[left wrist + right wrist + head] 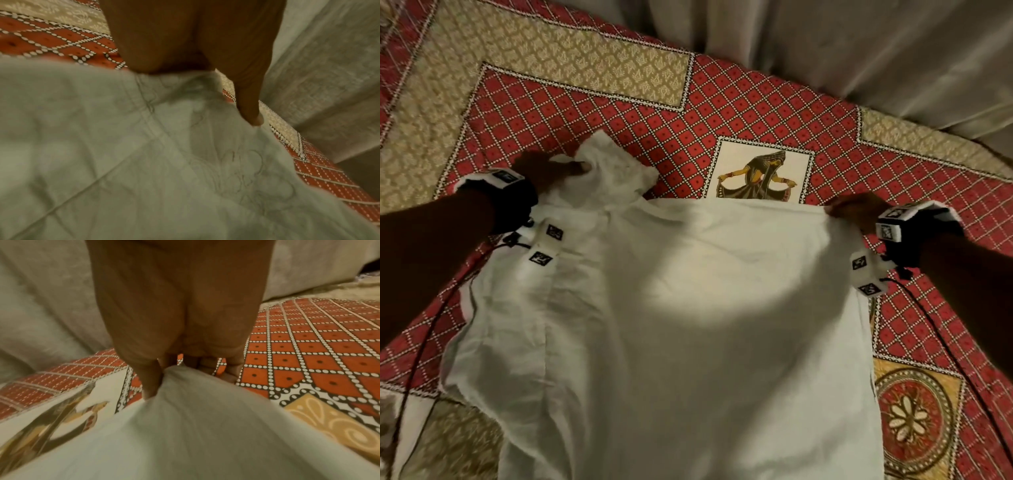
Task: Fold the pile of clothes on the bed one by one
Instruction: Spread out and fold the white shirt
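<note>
On the bed, a wide white garment (671, 325) of thin, creased cotton lies spread over a red diamond-print bedspread (722, 113) with beige borders. The left hand (544, 171) pinches its bunched, ruffled far-left corner, thumb pressing the cloth, a seam running beside it. The right hand (859, 209) pinches the far-right corner between thumb and curled fingers. A printed dancer panel (760, 168) is half covered by the garment's far edge. Grey curtains (842, 44) hang beyond.
</note>
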